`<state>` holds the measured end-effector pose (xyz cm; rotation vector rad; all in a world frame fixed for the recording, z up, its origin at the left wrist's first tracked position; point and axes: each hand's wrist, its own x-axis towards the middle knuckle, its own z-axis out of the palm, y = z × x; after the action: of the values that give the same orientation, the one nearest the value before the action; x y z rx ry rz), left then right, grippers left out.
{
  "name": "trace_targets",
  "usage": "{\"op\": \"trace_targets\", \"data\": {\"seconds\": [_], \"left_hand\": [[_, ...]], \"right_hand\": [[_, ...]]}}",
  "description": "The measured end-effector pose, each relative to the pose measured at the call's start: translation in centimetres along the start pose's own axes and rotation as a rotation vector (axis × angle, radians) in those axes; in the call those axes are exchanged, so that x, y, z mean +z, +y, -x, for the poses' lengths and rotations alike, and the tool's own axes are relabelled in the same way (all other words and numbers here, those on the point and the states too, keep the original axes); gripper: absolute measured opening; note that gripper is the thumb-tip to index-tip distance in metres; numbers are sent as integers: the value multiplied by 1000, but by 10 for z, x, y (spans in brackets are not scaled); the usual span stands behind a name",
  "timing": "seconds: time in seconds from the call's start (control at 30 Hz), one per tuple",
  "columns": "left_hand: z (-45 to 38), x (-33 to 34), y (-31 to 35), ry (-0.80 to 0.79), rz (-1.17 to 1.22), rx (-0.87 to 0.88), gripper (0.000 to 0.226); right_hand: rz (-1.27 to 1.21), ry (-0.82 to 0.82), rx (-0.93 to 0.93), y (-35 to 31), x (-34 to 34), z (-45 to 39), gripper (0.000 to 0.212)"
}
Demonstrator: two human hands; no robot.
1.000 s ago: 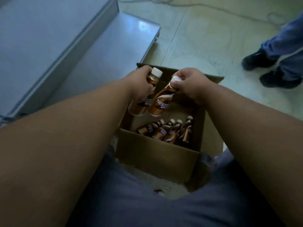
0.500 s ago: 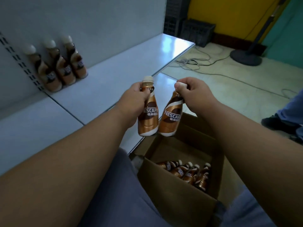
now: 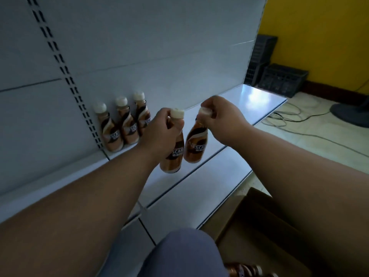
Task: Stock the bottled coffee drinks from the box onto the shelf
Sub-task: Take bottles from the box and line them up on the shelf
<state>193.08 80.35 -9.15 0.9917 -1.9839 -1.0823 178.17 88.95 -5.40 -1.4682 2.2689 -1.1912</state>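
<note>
Bottles, one per hand: left hand point(image 3: 159, 132) wraps neck, right hand point(image 3: 223, 120) pinches cap (labels partly read "NESCA"); box point(image 3: 259, 226) holds more.

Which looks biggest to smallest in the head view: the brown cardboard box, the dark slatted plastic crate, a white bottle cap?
1. Brown cardboard box, though nearness inflates it.
2. Dark slatted plastic crate, far off.
3. White bottle cap by the left hand.

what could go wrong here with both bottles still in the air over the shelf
1. The right hand pinches its bottle only near the cap, so it could swing or slip.
2. The left hand is close to the three standing bottles; its bottle could topple them.
3. The two held bottles hang nearly touching and may knock together.
</note>
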Motion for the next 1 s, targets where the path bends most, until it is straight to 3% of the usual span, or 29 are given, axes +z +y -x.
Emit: {"op": "trace_targets", "data": {"seconds": [0.33, 0.63, 0.77, 1.0], "left_hand": [[-62, -10, -20, 142, -151, 142, 28], [-116, -16, -14, 75, -583, 122, 28], [-136, -21, -2, -11, -807, 99, 18], [-171, -30, 8, -53, -1018, 140, 23]], "right_hand": [[225, -142, -28, -8, 36, -62, 27], [254, -230, -203, 14, 46, -112, 30], [306, -286, -247, 16, 43, -136, 31], [224, -194, -222, 19, 62, -180, 22]]}}
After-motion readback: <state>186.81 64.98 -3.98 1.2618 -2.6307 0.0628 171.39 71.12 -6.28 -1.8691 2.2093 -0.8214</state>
